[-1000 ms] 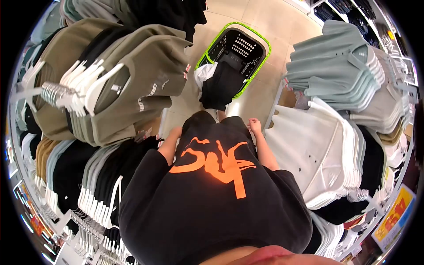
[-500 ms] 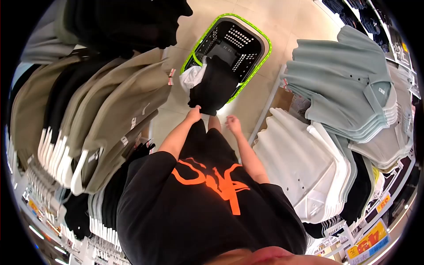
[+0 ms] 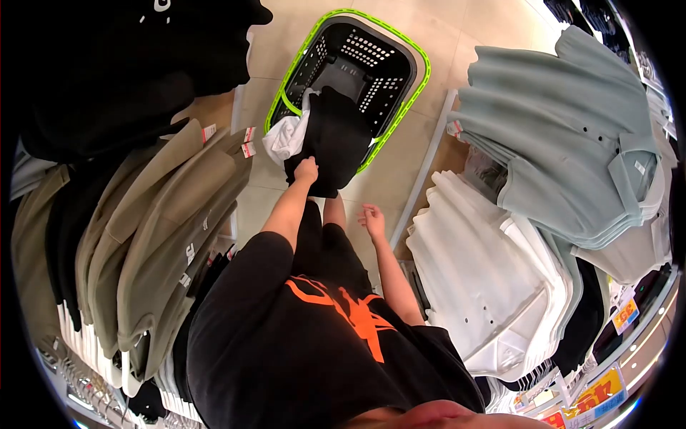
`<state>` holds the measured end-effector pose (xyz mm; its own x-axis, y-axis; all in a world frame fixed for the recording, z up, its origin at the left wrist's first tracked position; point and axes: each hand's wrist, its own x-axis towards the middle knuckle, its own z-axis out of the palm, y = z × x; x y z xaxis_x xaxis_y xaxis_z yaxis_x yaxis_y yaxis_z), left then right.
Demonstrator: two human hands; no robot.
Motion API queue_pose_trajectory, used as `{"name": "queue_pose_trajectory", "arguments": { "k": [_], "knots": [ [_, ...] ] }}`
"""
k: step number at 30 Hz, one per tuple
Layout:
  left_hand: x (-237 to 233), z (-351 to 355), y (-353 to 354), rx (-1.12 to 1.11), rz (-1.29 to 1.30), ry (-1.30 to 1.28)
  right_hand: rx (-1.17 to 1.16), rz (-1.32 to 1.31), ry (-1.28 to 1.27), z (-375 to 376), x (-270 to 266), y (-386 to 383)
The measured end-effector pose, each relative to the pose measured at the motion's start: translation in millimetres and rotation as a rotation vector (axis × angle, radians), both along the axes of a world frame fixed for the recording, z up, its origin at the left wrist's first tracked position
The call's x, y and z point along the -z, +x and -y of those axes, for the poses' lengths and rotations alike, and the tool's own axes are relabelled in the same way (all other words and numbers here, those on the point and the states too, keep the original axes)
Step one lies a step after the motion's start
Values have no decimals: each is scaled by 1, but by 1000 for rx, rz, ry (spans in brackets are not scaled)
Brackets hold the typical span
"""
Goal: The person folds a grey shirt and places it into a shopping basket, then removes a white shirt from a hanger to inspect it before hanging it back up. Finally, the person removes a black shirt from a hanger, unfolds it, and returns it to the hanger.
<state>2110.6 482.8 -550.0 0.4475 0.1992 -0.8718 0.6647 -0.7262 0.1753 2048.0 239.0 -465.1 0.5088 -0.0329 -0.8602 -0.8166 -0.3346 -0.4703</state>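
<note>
My left hand (image 3: 307,170) is closed on the left edge of a black garment (image 3: 334,139). The garment drapes over the near end of a black shopping basket (image 3: 368,53) with a bright green rim, its lower edge hanging in front of my legs. Beside it, a crumpled white cloth (image 3: 284,138) bulges over the basket's left rim. My right hand (image 3: 371,220) is held in the air to the right of my legs, fingers loosely apart and holding nothing. The far part of the basket shows its bare perforated walls and floor.
Olive shirts (image 3: 161,236) on white hangers line the left side, with black clothes (image 3: 136,64) beyond them. On the right hang white shirts (image 3: 479,279) and grey-green polo shirts (image 3: 564,136). Pale floor tiles (image 3: 443,43) run between the racks. Price signs (image 3: 600,397) stand at lower right.
My left hand has shifted from the garment's lower edge up along its left side. My right hand's fingers have spread. The view has turned slightly, moving the basket up and left.
</note>
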Motion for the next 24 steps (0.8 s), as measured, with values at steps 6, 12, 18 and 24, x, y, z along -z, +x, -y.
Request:
{"name": "queue_pose_trajectory", "arguments": {
  "k": [6,12,18,24],
  "knots": [
    [-40,-5,-41,-238,444,-304,-35,-18,-35,3,-5,-12],
    [-167,-33,-24,-408,718,-628,-350,293,-138,-18,-22,-16],
    [-308,-16,-27,-137,768,-969,-248,512,127,-73,-126,31],
    [-431,31,-38,196,945,-1096,-474,1342,-28,-87,-235,38]
  ]
}}
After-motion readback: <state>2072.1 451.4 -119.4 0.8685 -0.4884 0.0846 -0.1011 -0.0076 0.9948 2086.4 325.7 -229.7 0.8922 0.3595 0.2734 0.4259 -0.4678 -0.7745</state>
